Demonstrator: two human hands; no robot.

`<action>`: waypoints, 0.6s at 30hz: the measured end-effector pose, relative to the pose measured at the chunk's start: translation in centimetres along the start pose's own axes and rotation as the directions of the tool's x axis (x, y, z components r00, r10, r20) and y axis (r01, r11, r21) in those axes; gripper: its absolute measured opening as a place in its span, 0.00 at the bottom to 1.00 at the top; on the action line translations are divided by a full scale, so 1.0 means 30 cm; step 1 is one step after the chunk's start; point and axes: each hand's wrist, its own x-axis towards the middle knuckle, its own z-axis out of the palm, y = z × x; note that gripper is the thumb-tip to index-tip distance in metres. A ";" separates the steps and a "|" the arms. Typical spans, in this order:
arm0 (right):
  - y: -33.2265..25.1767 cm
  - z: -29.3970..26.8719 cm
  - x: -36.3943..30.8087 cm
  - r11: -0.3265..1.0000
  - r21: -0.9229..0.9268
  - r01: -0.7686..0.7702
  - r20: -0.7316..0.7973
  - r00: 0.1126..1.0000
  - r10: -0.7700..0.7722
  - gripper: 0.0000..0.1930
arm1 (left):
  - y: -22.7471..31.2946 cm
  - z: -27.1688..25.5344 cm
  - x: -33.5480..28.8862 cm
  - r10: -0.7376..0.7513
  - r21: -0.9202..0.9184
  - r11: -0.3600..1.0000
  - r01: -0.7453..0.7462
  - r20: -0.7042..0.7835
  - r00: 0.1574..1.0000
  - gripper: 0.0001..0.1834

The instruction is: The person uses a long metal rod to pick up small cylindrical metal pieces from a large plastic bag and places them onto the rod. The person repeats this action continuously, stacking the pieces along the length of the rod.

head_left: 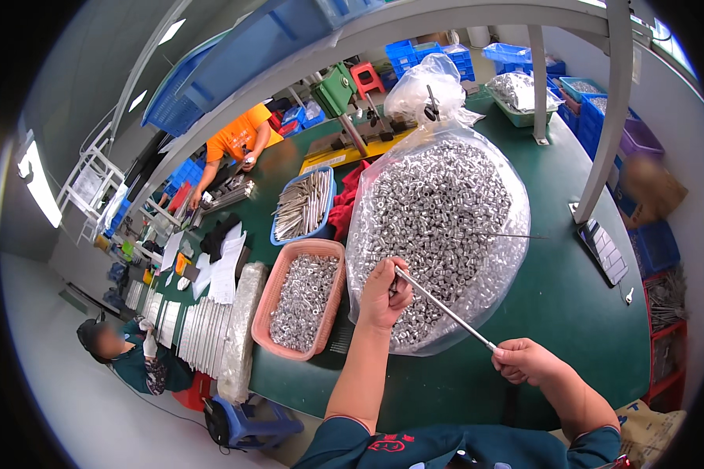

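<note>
A slim silver metal rod point(446, 309) slants between my two hands, above the near part of a large clear plastic bag. My left hand point(385, 295) is closed at the rod's far end; whether a small part is also in those fingers I cannot make out. My right hand point(530, 362) pinches the near end between thumb and fingers, over the table's front part. Small shiny metal sleeves point(438, 211) fill the opened bag in a heap. A thin dark rod point(516, 235) lies across the bag's right side.
Left of the bag stand a pink basket point(338, 301) of small metal parts and a blue tray point(332, 215) of metal pins. A phone point(602, 252) lies on the green table point(555, 301) beside a shelf post point(602, 168). Two people work at the left.
</note>
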 end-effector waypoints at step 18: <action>-0.023 0.059 -0.025 0.864 -0.492 0.102 -0.359 0.881 -0.308 0.16 | -0.036 0.052 -0.001 -0.139 -0.065 0.990 0.128 -0.192 0.972 0.23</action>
